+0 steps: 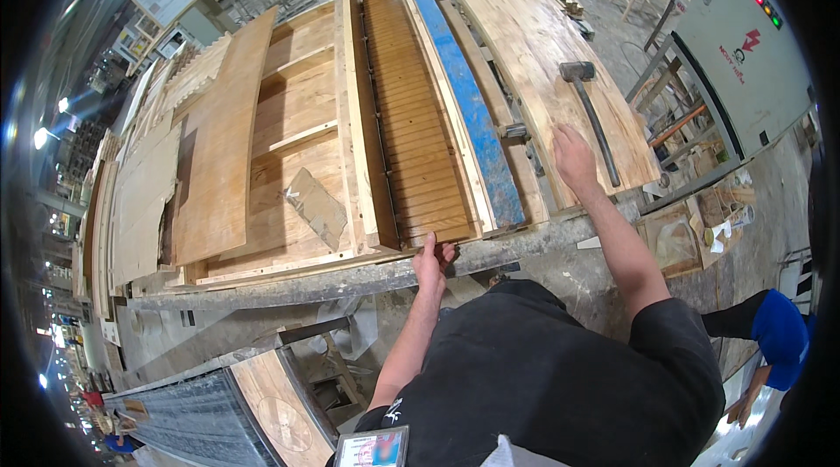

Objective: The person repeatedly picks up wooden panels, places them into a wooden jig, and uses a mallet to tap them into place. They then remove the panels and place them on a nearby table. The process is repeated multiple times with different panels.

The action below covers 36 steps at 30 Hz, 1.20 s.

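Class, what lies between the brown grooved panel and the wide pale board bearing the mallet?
The head view shows, left to right from the grooved panel: a pale wooden strip, a long blue bar, then a narrow wooden board and metal fittings.

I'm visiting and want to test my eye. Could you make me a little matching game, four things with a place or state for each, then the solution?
Things:
1. Mallet
2. Fingers of the left hand
3. Small cardboard piece
4. Grey cabinet

Places and states:
A. Bears small lit lamps
B. Lies on the wide pale wooden panel
C. At the near end of the brown grooved panel
D. Lies slantwise inside a wooden frame

Right pairs: 1-B, 2-C, 3-D, 4-A
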Each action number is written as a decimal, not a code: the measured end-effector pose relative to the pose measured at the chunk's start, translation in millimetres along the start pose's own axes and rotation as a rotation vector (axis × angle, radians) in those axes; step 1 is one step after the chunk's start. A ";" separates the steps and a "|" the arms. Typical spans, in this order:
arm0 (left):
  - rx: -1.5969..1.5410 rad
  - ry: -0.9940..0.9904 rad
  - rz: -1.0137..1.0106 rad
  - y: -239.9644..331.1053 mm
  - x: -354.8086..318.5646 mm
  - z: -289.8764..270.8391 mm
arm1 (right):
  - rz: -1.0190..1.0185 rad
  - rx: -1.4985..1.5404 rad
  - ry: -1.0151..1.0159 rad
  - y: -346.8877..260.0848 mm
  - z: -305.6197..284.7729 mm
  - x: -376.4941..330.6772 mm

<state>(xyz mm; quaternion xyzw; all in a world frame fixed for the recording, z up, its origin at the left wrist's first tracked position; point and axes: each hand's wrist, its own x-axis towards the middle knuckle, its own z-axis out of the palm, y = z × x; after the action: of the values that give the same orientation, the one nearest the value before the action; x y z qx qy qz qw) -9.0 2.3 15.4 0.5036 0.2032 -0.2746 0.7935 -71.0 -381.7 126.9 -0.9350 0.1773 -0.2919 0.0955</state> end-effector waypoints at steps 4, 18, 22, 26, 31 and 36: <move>0.008 0.004 -0.013 0.4 -1.9 1.9 | 0.018 -0.001 -0.010 1.0 -1.2 0.0; 0.027 0.006 -0.015 -1.1 0.8 -1.2 | 0.033 0.003 -0.011 -2.4 -3.3 0.2; 0.021 0.002 -0.018 -0.7 0.5 -1.3 | 0.023 -0.021 -0.020 -3.9 -5.5 1.3; 0.004 -0.002 -0.018 -1.7 2.3 -2.4 | 0.036 -0.028 -0.030 -3.7 -5.4 1.0; -0.001 0.000 -0.009 1.6 1.0 -3.2 | 0.043 -0.027 -0.028 -6.2 -5.4 1.1; -0.007 0.015 -0.001 4.0 -1.7 -0.8 | 0.033 -0.036 -0.025 -3.4 -4.1 1.1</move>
<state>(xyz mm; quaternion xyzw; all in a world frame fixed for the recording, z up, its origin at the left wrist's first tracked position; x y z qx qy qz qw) -7.8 4.8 18.9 0.5028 0.2105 -0.2704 0.7936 -71.6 -379.2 131.8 -0.9371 0.1967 -0.2752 0.0857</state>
